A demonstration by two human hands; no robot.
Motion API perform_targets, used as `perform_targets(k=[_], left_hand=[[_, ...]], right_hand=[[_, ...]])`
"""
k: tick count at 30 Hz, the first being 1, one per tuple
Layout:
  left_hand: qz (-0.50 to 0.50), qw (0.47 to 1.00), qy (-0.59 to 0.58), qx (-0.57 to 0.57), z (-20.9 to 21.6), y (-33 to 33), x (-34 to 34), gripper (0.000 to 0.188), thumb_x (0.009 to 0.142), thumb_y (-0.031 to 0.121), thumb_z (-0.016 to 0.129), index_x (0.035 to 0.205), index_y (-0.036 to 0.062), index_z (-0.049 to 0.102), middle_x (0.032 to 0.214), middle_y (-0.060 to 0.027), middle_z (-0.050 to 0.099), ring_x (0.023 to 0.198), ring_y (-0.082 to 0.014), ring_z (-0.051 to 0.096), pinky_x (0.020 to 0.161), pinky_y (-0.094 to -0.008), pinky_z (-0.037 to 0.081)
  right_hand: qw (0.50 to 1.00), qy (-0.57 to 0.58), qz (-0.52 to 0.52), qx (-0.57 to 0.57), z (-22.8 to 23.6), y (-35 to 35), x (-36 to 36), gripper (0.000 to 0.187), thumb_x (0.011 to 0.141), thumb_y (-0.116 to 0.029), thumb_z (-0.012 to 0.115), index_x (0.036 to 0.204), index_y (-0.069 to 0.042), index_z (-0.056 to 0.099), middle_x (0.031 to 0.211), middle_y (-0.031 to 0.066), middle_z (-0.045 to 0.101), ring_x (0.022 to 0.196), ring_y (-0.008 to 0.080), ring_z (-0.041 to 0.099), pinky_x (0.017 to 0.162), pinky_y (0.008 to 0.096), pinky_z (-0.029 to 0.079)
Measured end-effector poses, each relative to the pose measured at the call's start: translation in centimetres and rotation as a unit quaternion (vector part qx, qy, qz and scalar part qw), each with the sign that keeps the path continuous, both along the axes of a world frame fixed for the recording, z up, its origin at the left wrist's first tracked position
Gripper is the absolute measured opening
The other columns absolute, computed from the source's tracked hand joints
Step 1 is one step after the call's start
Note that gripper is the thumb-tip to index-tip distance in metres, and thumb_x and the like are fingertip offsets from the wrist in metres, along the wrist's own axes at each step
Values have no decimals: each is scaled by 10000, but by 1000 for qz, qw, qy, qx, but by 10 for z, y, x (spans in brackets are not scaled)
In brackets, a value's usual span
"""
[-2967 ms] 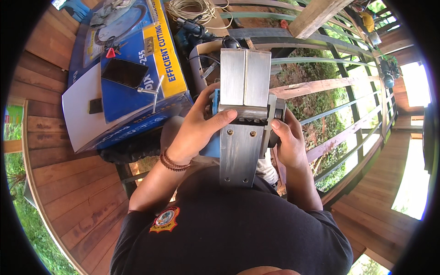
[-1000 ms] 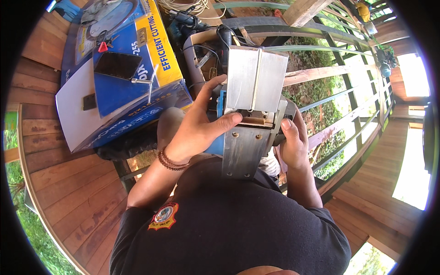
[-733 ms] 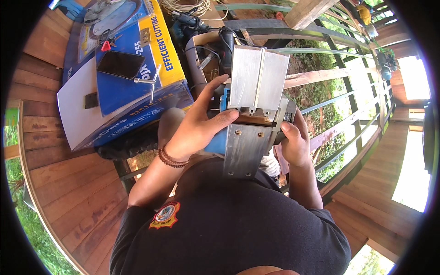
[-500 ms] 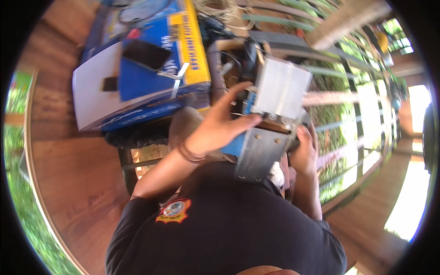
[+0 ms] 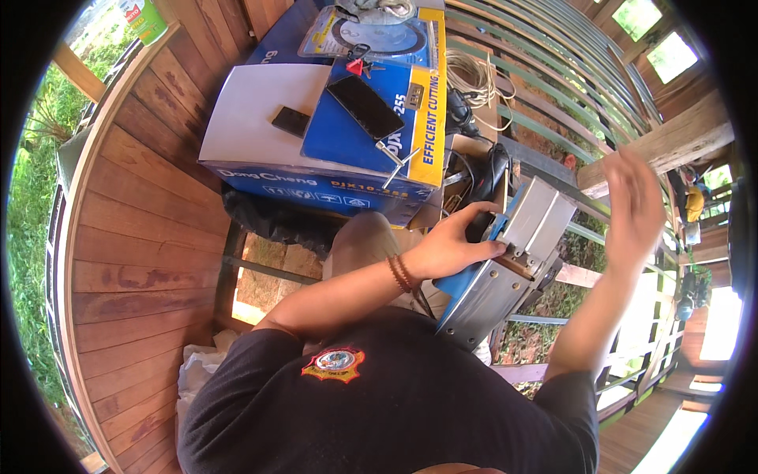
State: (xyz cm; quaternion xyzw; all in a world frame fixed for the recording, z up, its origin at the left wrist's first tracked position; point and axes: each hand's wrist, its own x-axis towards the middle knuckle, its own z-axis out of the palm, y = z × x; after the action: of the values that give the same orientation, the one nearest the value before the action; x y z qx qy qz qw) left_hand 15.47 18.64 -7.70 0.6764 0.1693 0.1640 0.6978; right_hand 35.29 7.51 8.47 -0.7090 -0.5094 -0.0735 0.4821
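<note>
An electric hand planer [image 5: 480,306] lies sole-up against my lap, its flat metal sole plates facing me and its blue body showing along one side. My left hand [image 5: 450,249] is closed around it near the gap between the two plates, the thumb resting by the bolts there. Off to the right, my right hand [image 5: 634,201] is raised away from the planer, blurred by motion. Its fingers look stretched out, and nothing shows in them. The planer's far side is mostly hidden.
A big blue and yellow box [image 5: 316,186] carries a black phone [image 5: 365,107], a small dark case [image 5: 290,120], a metal T-shaped wrench [image 5: 397,163] and keys [image 5: 371,68]. Coiled cord [image 5: 471,75] lies beyond it. A wooden post [image 5: 679,138] and slatted railing stand at the right.
My right hand has let go of the planer and swung up to the right. The left hand keeps its hold. The whole view has shifted.
</note>
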Motion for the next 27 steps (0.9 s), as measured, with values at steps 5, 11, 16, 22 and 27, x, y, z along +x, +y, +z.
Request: perform_targets(k=[5,11,16,22,27], left_hand=[[7,969,-129,-210,-38,-7,1,691,962,286,800,1542,96,476,1298,-81,634,1203,-154,594,1056,-323,481],[68,966,-108,-227,-39,-2,-9,717,984,244,780,1570,44,418,1380,-94,591,1259,-172,582,1091,-336,476],[117,961,-101,-231,-50,-2,-13,739,994,235,779,1592,39,391,1387,-96,580,1250,-187,586,1091,-345,485],[166,952,-89,-243,-49,-8,-4,652,1025,233,743,1556,28,425,1279,-110,647,1215,-166,602,1061,-311,482],[166,956,-70,-232,-28,-14,12,648,1012,218,745,1547,20,437,1228,-103,652,1145,-147,621,1005,-301,508]], right_hand=[[991,13,28,-131,-24,108,102,351,1032,-274,695,1328,-85,703,1123,88,778,1008,178,732,910,335,568],[938,-100,236,-233,-182,230,85,551,875,-289,844,1367,-110,673,1392,180,654,1293,348,635,1065,419,521],[924,-220,262,-169,-213,296,61,664,861,-438,815,1397,-80,656,1379,196,657,1332,380,589,1136,451,468],[909,-225,276,-216,-206,306,55,663,789,-466,854,1275,-36,718,1191,232,739,1155,396,694,1036,447,540],[938,-6,189,-289,-175,251,66,713,820,-476,874,1343,-29,685,1214,182,746,1164,280,711,1008,383,544]])
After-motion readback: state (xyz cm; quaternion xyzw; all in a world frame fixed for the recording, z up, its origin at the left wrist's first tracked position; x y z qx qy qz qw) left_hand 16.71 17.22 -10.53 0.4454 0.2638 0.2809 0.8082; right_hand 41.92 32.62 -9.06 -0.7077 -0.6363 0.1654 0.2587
